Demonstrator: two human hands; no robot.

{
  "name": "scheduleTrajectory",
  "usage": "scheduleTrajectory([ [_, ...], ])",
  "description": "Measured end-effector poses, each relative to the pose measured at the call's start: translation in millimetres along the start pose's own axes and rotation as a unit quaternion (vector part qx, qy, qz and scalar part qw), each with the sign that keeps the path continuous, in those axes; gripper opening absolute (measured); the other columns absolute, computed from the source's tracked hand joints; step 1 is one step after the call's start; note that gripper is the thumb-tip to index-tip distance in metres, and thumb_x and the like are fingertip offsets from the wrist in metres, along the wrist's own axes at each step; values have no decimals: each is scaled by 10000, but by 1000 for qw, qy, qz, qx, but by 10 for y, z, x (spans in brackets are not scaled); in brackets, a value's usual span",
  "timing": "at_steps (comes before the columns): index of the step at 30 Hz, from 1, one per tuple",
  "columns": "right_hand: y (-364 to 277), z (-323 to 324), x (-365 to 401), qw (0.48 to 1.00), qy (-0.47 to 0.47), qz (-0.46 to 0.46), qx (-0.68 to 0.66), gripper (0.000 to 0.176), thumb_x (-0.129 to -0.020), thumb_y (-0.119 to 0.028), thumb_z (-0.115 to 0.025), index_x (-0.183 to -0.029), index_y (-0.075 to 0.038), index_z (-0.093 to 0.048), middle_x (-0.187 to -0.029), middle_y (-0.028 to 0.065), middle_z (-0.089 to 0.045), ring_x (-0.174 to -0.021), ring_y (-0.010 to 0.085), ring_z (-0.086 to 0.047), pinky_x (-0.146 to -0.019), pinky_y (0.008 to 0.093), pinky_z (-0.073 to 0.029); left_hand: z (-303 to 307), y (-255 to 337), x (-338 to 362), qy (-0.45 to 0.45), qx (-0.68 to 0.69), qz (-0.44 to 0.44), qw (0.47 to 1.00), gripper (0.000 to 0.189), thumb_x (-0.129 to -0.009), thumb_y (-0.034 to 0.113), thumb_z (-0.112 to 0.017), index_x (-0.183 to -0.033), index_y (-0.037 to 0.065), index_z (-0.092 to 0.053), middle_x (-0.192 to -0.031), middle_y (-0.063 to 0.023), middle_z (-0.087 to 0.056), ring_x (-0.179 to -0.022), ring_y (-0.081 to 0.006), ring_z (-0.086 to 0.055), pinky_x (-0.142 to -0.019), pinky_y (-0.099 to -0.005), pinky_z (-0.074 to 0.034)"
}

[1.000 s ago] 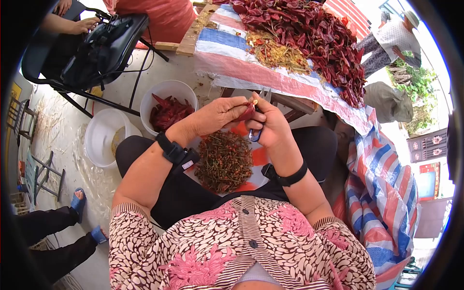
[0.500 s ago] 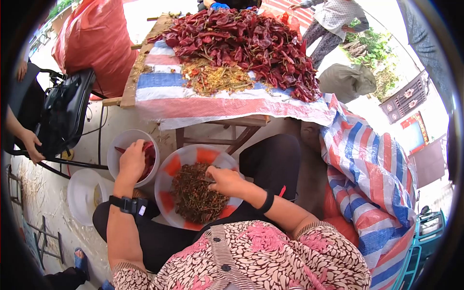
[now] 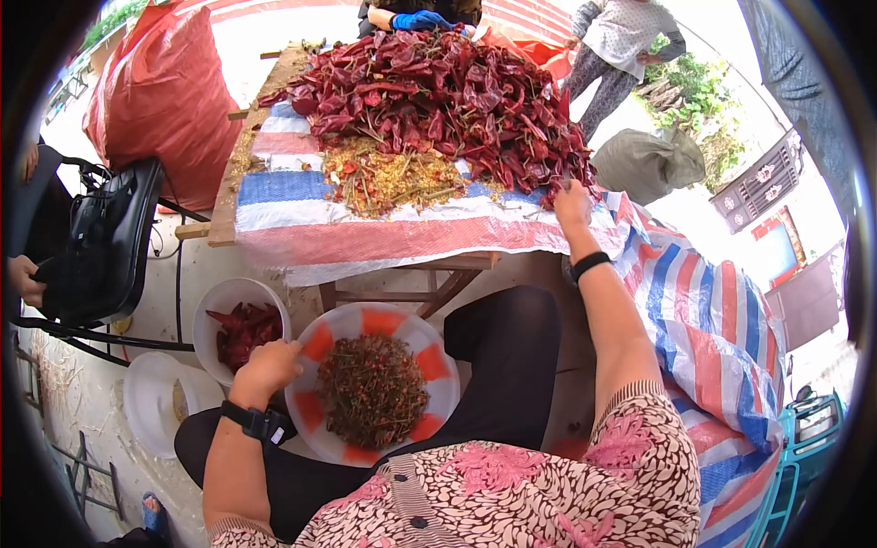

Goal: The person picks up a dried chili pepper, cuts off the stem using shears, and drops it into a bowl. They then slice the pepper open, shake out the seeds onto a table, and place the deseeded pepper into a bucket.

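A large heap of dried red chili peppers (image 3: 438,91) covers the table. At its near right corner, my right hand (image 3: 573,205) has its fingers closed on a dried chili pepper, mostly hidden by the hand. Between my legs sits a red-and-white basin (image 3: 443,402) holding a pile of chili stems (image 3: 373,388). My left hand (image 3: 268,367) is at the basin's left rim with its fingers curled together; what they hold, if anything, is hidden. Just beyond that hand stands a white bucket (image 3: 206,315) with several red chili peppers (image 3: 245,331) in it.
Loose yellow seeds and scraps (image 3: 384,183) lie on the striped sheet (image 3: 393,239) over the table. A second white container (image 3: 151,402) stands at left, near a black chair (image 3: 119,247). Across the table is a person's blue-gloved hand (image 3: 420,20). A striped tarp (image 3: 703,338) bunches at right.
My right hand has left the stems in the basin and reached up to the pepper heap. My left hand has come out of the white bucket to the basin's rim.
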State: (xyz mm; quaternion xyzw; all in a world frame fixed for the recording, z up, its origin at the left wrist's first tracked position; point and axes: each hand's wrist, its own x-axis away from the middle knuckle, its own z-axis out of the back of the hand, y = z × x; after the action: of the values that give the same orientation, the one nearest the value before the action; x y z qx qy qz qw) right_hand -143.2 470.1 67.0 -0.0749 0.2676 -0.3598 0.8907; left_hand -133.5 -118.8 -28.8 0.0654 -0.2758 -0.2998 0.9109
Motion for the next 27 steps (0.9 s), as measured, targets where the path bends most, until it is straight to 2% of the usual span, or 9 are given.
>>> scheduleTrajectory([
  [2, 73, 40, -156, 996, -40, -61, 55, 315, -864, -190, -517, -1171, -129, -558, -1164, 158, -576, -1085, 357, -569, -877, 473, -462, -44, -1, -62, 0, 8, -11, 1000, 385, -804, 238, -640, -1162, 109, -582, -1017, -176, -638, -971, -360, -617, -838, -457, -492],
  [6, 264, -96, -230, 980, -108, -54, 155, 312, -872, -203, -546, -1180, -156, -542, -1202, 125, -554, -1113, 328, -567, -892, 461, -470, -41, 58, -97, -2, -13, -21, 1000, 375, -803, 232, -639, -1154, 110, -587, -996, -176, -644, -941, -364, -627, -805, -456, -504],
  [9, 251, -97, -182, 986, -55, -24, 157, 265, -880, -250, -564, -1125, -149, -560, -1161, 122, -568, -1093, 318, -574, -856, 467, -480, -23, 85, -129, 9, -22, -30, 999, 351, -792, 226, -642, -1117, 101, -595, -990, -176, -642, -927, -364, -629, -785, -456, -509],
  [15, 300, -54, -267, 991, 127, -45, -10, 190, -898, -269, -556, -1012, -120, -584, -1100, 112, -589, -1006, 317, -591, -798, 452, -485, 38, 145, -135, 28, -49, -52, 997, 377, -774, 232, -653, -1104, 66, -579, -942, -189, -640, -898, -369, -629, -769, -448, -517],
  [19, 74, 170, -229, 956, 206, 91, -190, 177, -912, -199, -563, -1009, -50, -565, -817, 103, -619, -731, 254, -626, -637, 378, -486, 100, 216, -142, 68, -26, -76, 994, 354, -788, 201, -637, -1106, 57, -574, -938, -191, -641, -901, -363, -628, -772, -441, -511],
  [20, 2, 242, -174, 934, 106, 45, -338, 167, -912, -189, -571, -1007, -51, -562, -760, 77, -587, -654, 218, -585, -577, 350, -456, 120, 235, -150, 81, -13, -85, 993, 356, -794, 189, -630, -1118, 54, -570, -942, -193, -642, -901, -364, -627, -774, -437, -509],
  [22, -532, 651, 310, 795, -110, -52, -595, 150, -913, -169, -587, -1005, -54, -556, -644, 27, -524, -501, 146, -503, -458, 294, -395, 172, 307, -178, 136, 97, -149, 975, 371, -811, 156, -605, -1161, 47, -555, -972, -204, -638, -903, -370, -621, -784, -416, -501],
  [25, -1158, 959, 1115, 627, -292, -141, -709, 35, -923, -146, -584, -904, -140, -555, -610, -68, -407, -447, 41, -331, -393, 198, -238, 196, 424, -236, 205, 228, -244, 920, 422, -832, 83, -573, -1247, 43, -514, -1007, -191, -639, -913, -343, -619, -805, -374, -486],
  [27, -1327, 930, 1574, 516, -416, -189, -725, 63, -936, -166, -574, -891, -124, -563, -628, -53, -458, -431, 40, -334, -369, 196, -256, 313, 619, -137, 238, 346, -254, 871, 480, -831, 42, -579, -1300, 54, -477, -1037, -144, -630, -923, -302, -617, -816, -366, -484],
])
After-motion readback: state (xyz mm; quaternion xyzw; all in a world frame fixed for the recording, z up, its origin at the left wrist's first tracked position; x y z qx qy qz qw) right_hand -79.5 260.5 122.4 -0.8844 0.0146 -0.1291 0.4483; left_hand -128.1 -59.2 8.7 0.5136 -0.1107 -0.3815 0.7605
